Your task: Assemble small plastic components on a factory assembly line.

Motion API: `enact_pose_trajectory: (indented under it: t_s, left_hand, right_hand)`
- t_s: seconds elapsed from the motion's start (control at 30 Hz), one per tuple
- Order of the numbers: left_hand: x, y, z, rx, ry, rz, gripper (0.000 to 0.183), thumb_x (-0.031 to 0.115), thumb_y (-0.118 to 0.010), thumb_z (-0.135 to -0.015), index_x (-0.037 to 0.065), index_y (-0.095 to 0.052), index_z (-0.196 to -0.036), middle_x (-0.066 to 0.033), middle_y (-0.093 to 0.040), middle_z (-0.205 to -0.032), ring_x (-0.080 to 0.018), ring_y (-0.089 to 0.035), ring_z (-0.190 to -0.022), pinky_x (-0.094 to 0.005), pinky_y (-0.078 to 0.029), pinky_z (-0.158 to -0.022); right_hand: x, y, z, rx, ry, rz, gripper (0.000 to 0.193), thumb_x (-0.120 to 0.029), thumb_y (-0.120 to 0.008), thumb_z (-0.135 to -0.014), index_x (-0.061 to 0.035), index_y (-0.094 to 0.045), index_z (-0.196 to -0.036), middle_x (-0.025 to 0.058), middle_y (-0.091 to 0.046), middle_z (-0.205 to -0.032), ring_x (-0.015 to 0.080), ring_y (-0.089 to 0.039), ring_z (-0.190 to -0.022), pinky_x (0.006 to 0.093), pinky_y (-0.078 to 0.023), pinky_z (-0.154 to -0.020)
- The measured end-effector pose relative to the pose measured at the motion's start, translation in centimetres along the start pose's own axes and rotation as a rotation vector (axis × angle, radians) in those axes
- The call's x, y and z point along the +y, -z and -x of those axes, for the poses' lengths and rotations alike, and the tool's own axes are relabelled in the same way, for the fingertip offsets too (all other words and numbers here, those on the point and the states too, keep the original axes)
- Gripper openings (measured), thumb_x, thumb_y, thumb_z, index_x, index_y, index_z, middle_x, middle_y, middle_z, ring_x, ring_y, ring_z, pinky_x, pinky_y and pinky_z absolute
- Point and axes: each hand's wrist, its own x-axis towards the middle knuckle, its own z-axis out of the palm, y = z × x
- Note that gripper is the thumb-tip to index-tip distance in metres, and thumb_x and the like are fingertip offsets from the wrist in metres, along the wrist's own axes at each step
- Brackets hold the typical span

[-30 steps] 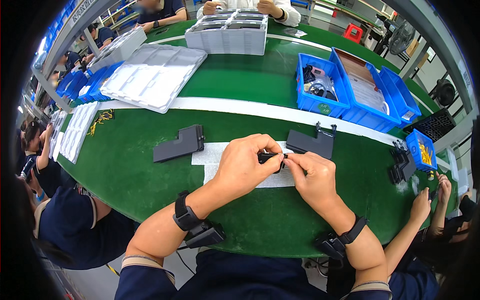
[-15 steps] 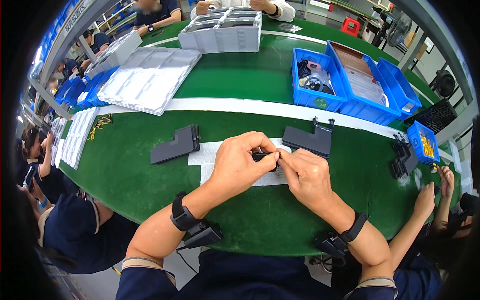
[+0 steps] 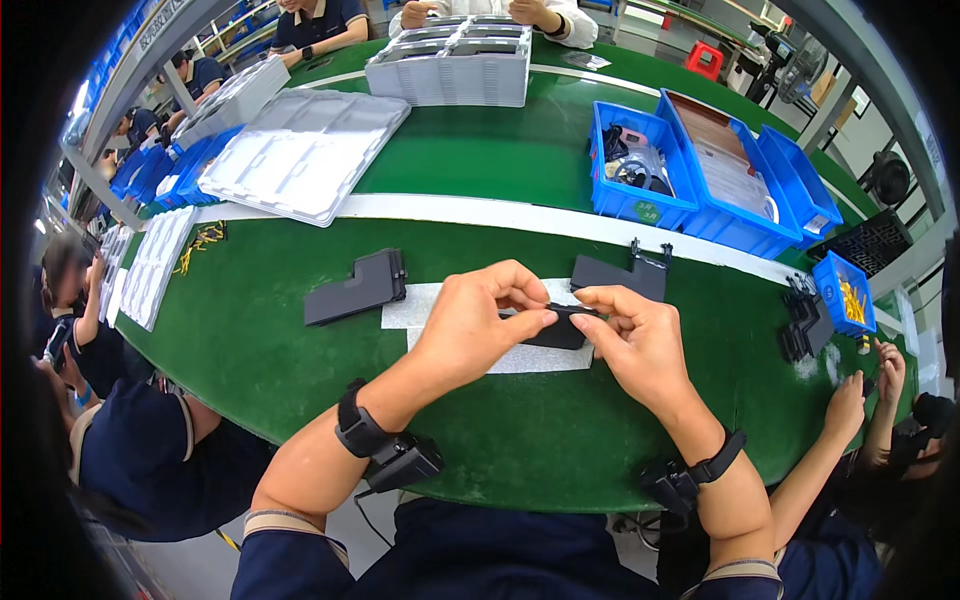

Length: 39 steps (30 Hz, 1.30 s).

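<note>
A flat black plastic part (image 3: 562, 338) sits between my two hands, over a white sheet (image 3: 505, 366) on the green table. My left hand (image 3: 468, 318) pinches its left end between thumb and fingers. My right hand (image 3: 642, 336) grips the right end, thumb in front and fingers curled behind. My fingers hide much of the part's upper edge. To the left lies a stack of dark L-shaped parts (image 3: 352, 288). Behind my right hand lies another group of such L-shaped parts (image 3: 612, 277), with small clips standing at its far corner.
Further right are more black L-shaped parts (image 3: 805, 328) and a blue bin of yellow pieces (image 3: 846, 292), near a co-worker's hands (image 3: 866, 388). Larger blue bins (image 3: 640, 200) stand at the back right. White trays (image 3: 300, 160) lie at the back left, and a tray stack (image 3: 450, 80) stands behind.
My right hand has moved slightly right and its fingers have opened out from the fist-like pinch. More of the black part shows between my hands. My view has shifted a little.
</note>
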Motion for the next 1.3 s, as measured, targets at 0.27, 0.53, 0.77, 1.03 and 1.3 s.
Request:
enact_pose_trajectory:
  t_s: [0.27,0.53,0.77,1.03,1.3]
  left_hand:
    - [0.5,-1.0,0.4,-0.012,-0.007,-0.001,0.012,0.009,-0.074,-0.077,-0.001,-0.067,-0.079,-0.003,-0.067,-0.075,-0.0059,-0.057,-0.068,-0.0214,-0.046,-0.061]
    - [-0.3,0.3,-0.8,-0.174,-0.116,0.086,0.012,0.009,-0.075,-0.076,0.0,-0.069,-0.08,-0.0037,-0.067,-0.074,-0.0084,-0.059,-0.069,-0.025,-0.048,-0.065]
    - [-0.8,-0.5,-0.4,-0.02,-0.37,-0.325,0.011,0.012,-0.074,-0.074,0.005,-0.071,-0.083,-0.0055,-0.069,-0.077,-0.0165,-0.063,-0.069,-0.0296,-0.047,-0.064]
    - [-0.2,-1.3,0.2,0.121,-0.65,-0.504,0.01,0.01,-0.073,-0.072,0.007,-0.07,-0.081,-0.0051,-0.068,-0.074,-0.0215,-0.063,-0.07,-0.0326,-0.047,-0.065]
    - [-0.4,-1.5,0.1,0.061,-0.61,-0.461,0.019,0.01,-0.077,-0.068,0.005,-0.068,-0.084,-0.007,-0.067,-0.077,-0.0221,-0.063,-0.071,-0.0324,-0.049,-0.067]
  right_hand:
    - [-0.5,-0.2,0.4,0.008,-0.016,-0.016,0.01,-0.008,-0.068,-0.079,-0.0001,-0.068,-0.085,0.0074,-0.067,-0.072,0.0063,-0.049,-0.046,0.0227,-0.037,-0.044]
    - [-1.0,0.1,0.6,-0.055,0.016,0.021,0.007,-0.006,-0.067,-0.078,0.0004,-0.067,-0.079,0.007,-0.065,-0.068,0.0071,-0.049,-0.045,0.0236,-0.036,-0.042]
    - [-0.8,-0.3,0.5,0.028,-0.012,0.032,0.006,-0.006,-0.066,-0.078,0.0004,-0.066,-0.078,0.0061,-0.065,-0.067,0.0065,-0.048,-0.044,0.0235,-0.036,-0.042]
    - [-1.1,-0.7,0.7,0.083,-0.008,0.044,0.005,-0.005,-0.065,-0.078,-0.0001,-0.065,-0.076,0.0052,-0.065,-0.066,0.0065,-0.049,-0.044,0.0233,-0.037,-0.042]
    - [-0.6,-0.6,0.3,0.089,-0.008,0.033,0.008,-0.007,-0.066,-0.078,0.0007,-0.065,-0.076,0.0061,-0.065,-0.065,0.0064,-0.049,-0.044,0.023,-0.036,-0.042]
